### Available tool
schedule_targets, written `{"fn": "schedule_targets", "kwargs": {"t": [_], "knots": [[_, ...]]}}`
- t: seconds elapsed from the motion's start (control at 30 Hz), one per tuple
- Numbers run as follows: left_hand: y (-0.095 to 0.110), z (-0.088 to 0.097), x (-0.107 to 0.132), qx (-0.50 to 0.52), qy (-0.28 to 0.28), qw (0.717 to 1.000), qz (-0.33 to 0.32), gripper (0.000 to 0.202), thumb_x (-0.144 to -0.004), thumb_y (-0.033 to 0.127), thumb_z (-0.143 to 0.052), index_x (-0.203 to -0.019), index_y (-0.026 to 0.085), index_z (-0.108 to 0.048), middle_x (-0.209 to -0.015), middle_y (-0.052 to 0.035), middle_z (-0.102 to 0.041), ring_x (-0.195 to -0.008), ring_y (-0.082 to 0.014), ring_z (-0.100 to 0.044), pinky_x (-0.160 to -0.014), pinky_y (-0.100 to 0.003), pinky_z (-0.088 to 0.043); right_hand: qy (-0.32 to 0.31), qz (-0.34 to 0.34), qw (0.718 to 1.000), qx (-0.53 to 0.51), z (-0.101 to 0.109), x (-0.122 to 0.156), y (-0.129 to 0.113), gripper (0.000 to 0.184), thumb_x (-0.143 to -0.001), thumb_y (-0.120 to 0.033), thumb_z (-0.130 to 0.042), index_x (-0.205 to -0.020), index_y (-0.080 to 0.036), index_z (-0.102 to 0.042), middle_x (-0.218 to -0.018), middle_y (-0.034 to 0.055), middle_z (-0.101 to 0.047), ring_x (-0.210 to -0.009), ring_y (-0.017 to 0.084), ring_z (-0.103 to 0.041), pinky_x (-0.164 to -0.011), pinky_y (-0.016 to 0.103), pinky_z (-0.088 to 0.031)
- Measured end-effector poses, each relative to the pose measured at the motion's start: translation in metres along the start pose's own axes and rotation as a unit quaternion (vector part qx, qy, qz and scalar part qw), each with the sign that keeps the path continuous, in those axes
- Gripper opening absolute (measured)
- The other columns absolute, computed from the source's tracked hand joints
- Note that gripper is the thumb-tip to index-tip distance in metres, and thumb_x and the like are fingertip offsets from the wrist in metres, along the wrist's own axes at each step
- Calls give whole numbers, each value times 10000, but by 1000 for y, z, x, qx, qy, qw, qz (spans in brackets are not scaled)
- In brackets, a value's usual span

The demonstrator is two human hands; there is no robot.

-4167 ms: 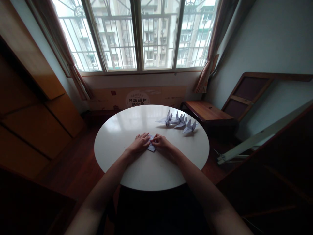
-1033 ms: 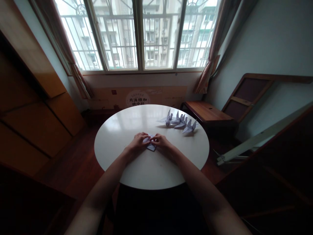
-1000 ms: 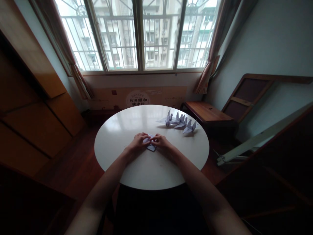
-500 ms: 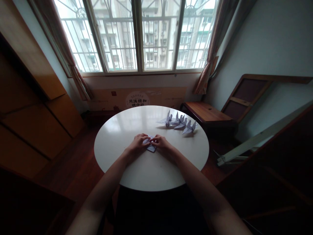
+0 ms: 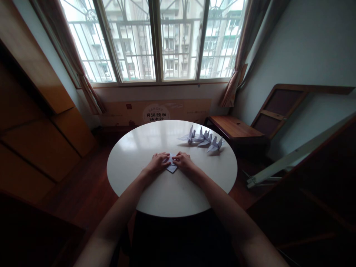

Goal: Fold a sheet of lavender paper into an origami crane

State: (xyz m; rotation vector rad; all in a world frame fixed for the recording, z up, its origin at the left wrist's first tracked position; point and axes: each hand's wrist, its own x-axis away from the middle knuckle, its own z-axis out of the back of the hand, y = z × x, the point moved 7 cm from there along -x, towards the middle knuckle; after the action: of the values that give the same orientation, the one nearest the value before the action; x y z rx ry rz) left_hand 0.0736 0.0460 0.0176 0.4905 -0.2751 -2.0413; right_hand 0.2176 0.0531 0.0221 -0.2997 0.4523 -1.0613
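A small folded piece of pale lilac paper (image 5: 171,168) lies on the round white table (image 5: 144,148), partly covered by both hands. My left hand (image 5: 158,163) rests on its left side with fingers curled, pressing and pinching the paper. From the right, my right hand (image 5: 182,162) meets it with fingertips pinched on the paper's top edge. The fingertips of the two hands touch over the paper's middle.
Several finished lilac paper cranes (image 5: 204,138) stand in a row at the table's far right. A wooden bench (image 5: 233,128) sits beyond them. A barred window (image 5: 155,40) with curtains faces me. Wooden cabinets (image 5: 33,122) line the left.
Earlier my left fingers lay flatter over the paper; now they are curled at its centre. In the last second both hands stayed over the paper, with only small finger shifts.
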Motion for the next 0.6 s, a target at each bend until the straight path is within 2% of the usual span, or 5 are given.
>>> {"fn": "schedule_targets", "kwargs": {"t": [0.1,0.33,0.6], "knots": [[-1,-2,-2,-11,8,1000,-9,272,-850,423,-587,-1039,268,-706,-1318,-56,-590,-1288,-260,-459,-1107,-497,-277,5,-1,1000,15,-1,1,-3,231,-843,-337,-622,-1040,-290,-734,-1028,69,-635,-972,218,-550,-866,346,-368],[-2,-5,-3,-30,19,999,-35,278,-867,429,-566,-1039,266,-712,-1328,-67,-578,-1250,-245,-495,-1091,-460,-306,-1,18,1000,23,-2,3,-11,200,-875,-321,-585,-963,-251,-751,-1012,76,-609,-949,211,-534,-848,333,-368],[1,-7,0,-18,-30,999,-7,396,-896,442,-491,-1242,260,-550,-1402,-80,-510,-1346,-257,-383,-1114,-538,-192,11,35,999,10,-2,5,-13,202,-874,-305,-577,-945,-237,-753,-994,75,-607,-930,200,-543,-839,323,-371]]}}
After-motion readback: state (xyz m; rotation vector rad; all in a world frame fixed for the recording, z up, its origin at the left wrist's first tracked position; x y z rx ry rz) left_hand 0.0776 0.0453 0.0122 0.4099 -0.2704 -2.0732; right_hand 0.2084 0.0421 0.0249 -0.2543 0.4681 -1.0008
